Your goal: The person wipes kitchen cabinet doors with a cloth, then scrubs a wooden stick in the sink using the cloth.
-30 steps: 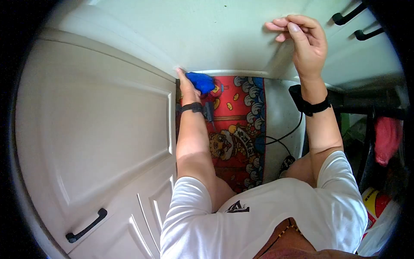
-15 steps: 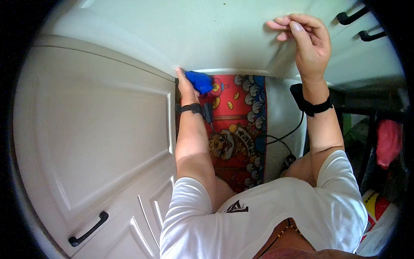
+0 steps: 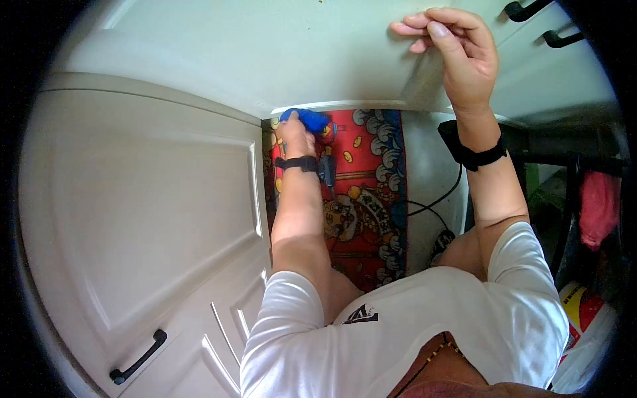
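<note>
My left hand grips a blue cloth near the lower edge of the pale cabinet front, above the red patterned mat. Part of the cloth is hidden by the hand. At the upper right, my right hand is raised beside the same cabinet front, its fingers loosely curled and apart, with nothing in them. Each wrist wears a black strap with a small dark box.
A cream door with a black handle stands at the left. The red mat lies on the floor. A black cable runs near my right forearm. A dark rack holds a red cloth. Black handles are at the upper right.
My left hand has moved slightly right, away from the cabinet corner, and turned with the blue cloth. My right hand sits slightly higher and further left in view, its fingers unchanged.
</note>
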Demonstrator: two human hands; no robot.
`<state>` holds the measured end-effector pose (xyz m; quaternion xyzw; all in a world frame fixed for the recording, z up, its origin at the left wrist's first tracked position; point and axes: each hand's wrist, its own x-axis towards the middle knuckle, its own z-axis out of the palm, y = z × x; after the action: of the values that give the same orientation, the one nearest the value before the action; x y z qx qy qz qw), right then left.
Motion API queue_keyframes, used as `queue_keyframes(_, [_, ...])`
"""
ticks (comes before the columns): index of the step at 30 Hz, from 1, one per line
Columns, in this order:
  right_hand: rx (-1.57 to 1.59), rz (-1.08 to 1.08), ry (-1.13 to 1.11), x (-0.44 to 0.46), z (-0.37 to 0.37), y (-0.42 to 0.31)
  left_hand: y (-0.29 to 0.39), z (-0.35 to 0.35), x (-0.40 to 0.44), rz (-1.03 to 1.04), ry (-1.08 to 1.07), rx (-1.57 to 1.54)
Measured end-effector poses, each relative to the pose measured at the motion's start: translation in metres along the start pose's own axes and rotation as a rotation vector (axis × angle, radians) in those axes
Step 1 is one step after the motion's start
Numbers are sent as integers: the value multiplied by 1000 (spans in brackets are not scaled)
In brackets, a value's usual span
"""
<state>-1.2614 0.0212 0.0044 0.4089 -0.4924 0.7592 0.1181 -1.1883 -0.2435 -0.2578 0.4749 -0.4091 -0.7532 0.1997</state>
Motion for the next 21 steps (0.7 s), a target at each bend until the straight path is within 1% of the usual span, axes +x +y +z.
queue_keyframes(1, [-2,1,0,0,0,0,-10,4,5,42,-2,-55])
queue_keyframes(2, [-4,18,13,-1,1,-1,-21,6,8,40,-3,-55])
queue_keyframes(3, [-5,37,27,-1,1,-1,-26,13,1,12,-23,9])
queue_keyframes(5, [-21,23,16,-1,-1,0,-29,28,-25,-83,-58,89])
queue_keyframes(6, [-36,3,6,0,0,0,-7,39,-64,-121,-57,190])
queue_keyframes(9, [-36,32,22,-1,2,-2,-22,43,-50,-100,-58,197])
queue_keyframes(11, [-16,30,23,0,3,-1,-28,34,-30,-47,-110,106])
queue_keyframes(13, [2,31,23,0,1,0,-9,25,-25,7,21,143])
queue_keyframes(14, [-9,-1,-11,2,0,1,1,19,-20,38,81,149])
queue_keyframes(16, [-18,-35,-47,2,-2,1,29,10,-27,67,128,209])
queue_keyframes(17, [-8,-19,-36,2,-1,0,31,12,-26,122,183,119])
queue_keyframes(18, [3,-3,-26,1,0,-1,25,12,-19,123,182,119])
queue_keyframes(20, [-3,13,-10,0,1,-2,9,9,-5,199,163,258])
queue_keyframes(21, [-9,30,5,0,1,-2,18,21,-32,146,159,205])
